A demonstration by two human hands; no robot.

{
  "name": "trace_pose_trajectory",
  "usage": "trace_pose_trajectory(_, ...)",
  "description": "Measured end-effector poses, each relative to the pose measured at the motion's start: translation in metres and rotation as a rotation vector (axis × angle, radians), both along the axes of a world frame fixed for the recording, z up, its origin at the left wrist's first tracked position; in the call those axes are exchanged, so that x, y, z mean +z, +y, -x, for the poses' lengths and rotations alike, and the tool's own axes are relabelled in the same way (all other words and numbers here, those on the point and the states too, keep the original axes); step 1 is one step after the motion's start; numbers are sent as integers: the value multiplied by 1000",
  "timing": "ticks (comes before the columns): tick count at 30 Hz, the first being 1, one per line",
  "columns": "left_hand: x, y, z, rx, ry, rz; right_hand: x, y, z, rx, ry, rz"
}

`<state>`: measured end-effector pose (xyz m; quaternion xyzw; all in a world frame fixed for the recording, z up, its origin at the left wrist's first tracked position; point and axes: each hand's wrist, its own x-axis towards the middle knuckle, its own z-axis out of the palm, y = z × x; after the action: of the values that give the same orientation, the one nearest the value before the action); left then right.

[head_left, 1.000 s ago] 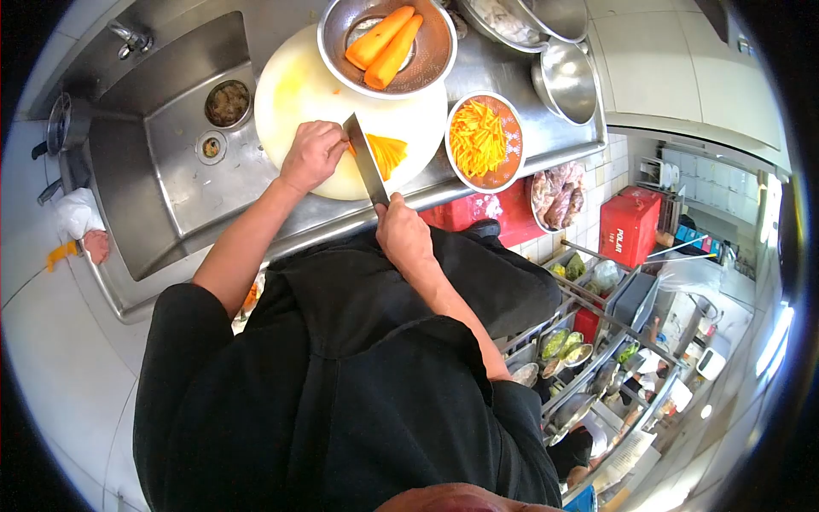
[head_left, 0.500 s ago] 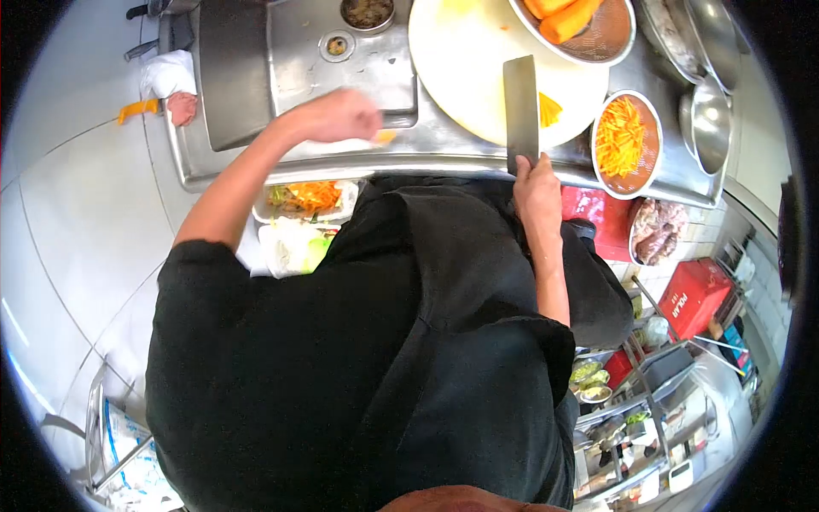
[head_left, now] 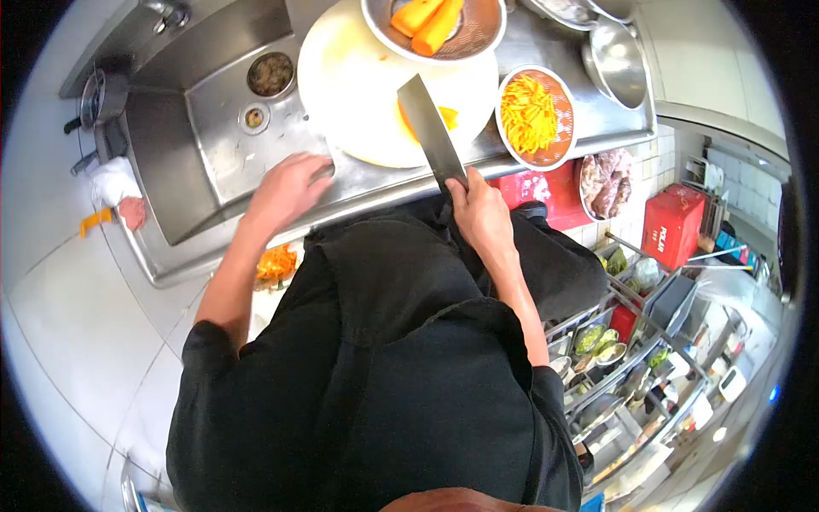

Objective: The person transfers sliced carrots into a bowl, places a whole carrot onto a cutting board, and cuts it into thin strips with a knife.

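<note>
My right hand [head_left: 485, 218] is closed round the handle of a broad knife [head_left: 431, 128], whose blade slants over the round white cutting board [head_left: 333, 72]. Orange carrot pieces [head_left: 448, 117] lie on the board, partly hidden by the blade. My left hand [head_left: 290, 189] is over the sink's front edge, left of the board, with its fingers extended and nothing visible in them. At the board's far side, a metal colander [head_left: 486, 38] holds peeled carrots [head_left: 439, 27]. Carrot strips [head_left: 527, 115] fill a smaller colander [head_left: 570, 135] to the right.
The steel sink [head_left: 162, 162] is on the left. Steel bowls [head_left: 616, 64] stand at the far right of the counter. Below it are a bowl of meat [head_left: 606, 183], a red box [head_left: 674, 224] and a container of orange scraps [head_left: 275, 264].
My left hand has left the board, swung out to the left over the counter edge and come partway back. The knife stays in my right hand, and the view has shifted.
</note>
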<state>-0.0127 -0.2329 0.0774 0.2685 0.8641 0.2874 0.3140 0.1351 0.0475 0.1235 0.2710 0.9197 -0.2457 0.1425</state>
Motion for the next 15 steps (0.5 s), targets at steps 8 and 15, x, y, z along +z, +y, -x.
trace_pose_trajectory(8, -67, 137, 8, -135, 394, -389, 1, 36, -37, -147, 57, -145)
trace_pose_trajectory(15, -86, 185, 0, -184, 520, -222, -20, 49, -25, -75, 29, -215)
